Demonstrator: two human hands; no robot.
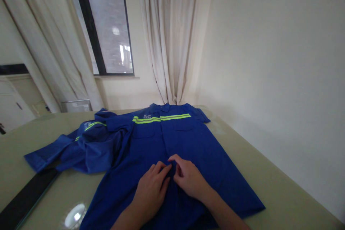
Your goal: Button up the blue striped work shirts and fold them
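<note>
A blue work shirt (pixel 210 161) lies spread front side up, its collar at the far end. Yellow-green and grey reflective strips cross its chest, above two flap pockets. My left hand (pixel 151 190) is at the front placket in the lower middle, fingers bent and pinching the cloth edge. Close beside it, my right hand (pixel 191 178) has thumb and index finger curled together at the same placket. Any button between the fingertips is hidden.
A crumpled second blue garment (pixel 97 151) with reflective strips lies against the shirt's left side. Both rest on a pale green table (pixel 83 187). A long black strip (pixel 28 196) runs at lower left. The wall (pixel 277 79) borders the table's right side; curtains (pixel 172 36) hang behind.
</note>
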